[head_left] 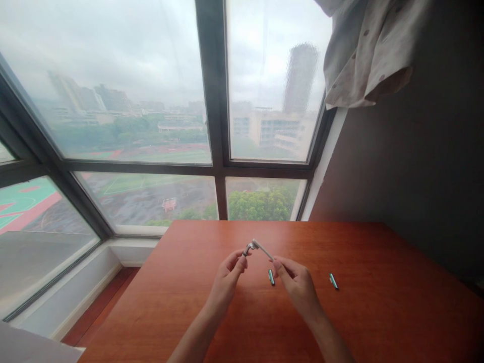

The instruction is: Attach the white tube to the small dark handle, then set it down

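Observation:
My left hand point(229, 269) is closed around a short metallic piece point(248, 248) that looks like a razor handle, its shiny end pointing up and right. Between the thumb and fingers of my right hand point(295, 279) is a slim pale stick that looks like a toothbrush point(263, 249), slanting up to the left. Its far tip meets the metal end, apparently touching it; fine detail is too small to make out. On the table just left of my right fingers lies a small dark-and-green strip like a razor cartridge point(271, 277). A similar cartridge point(333, 281) lies farther right.
A reddish-brown wooden table point(181, 312) spreads under both hands. Beyond its far edge stand large windows with a dark frame point(219, 166). A pale cloth with buttons point(370, 55) hangs at upper right, before a dark wall point(427, 161).

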{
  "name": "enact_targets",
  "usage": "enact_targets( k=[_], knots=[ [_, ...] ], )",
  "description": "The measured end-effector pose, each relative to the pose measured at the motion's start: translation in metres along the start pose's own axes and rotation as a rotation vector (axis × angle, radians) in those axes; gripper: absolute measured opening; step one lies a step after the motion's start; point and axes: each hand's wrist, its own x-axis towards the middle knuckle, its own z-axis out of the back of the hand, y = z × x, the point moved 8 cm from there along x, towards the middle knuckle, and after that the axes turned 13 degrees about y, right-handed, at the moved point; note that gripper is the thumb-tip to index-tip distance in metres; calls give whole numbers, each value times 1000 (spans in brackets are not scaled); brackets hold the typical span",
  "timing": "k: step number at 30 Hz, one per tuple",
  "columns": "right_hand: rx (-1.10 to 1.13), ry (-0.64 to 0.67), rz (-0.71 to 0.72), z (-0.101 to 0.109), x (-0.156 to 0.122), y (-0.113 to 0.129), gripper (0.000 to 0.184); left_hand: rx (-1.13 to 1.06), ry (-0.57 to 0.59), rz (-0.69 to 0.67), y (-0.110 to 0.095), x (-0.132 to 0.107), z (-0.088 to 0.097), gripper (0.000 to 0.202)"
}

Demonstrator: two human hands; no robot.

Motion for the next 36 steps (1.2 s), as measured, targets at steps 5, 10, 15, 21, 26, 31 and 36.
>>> enact_targets(
  k=[5,10,15,21,26,31,36],
  knots=[
    [-97,-73,2,11,0,3,37,71,5,7,-7,-2,2,39],
    [-79,-16,10,7,0,2,38,104,-24,-11,-13,-2,7,39],
    [-102,20,43,6,1,5,37,163,-62,-35,-18,-2,13,39],
    [-121,-30,37,10,1,1,37,179,-44,-45,-18,-2,12,39],
    [-43,-38,3,11,1,-5,42,184,-59,-39,-18,-2,14,38],
    [-56,6,33,9,1,0,37,211,-59,-53,-21,-3,14,36],
    [-147,-17,63,12,1,7,34,256,-79,-92,-25,-3,17,34]
  ],
)
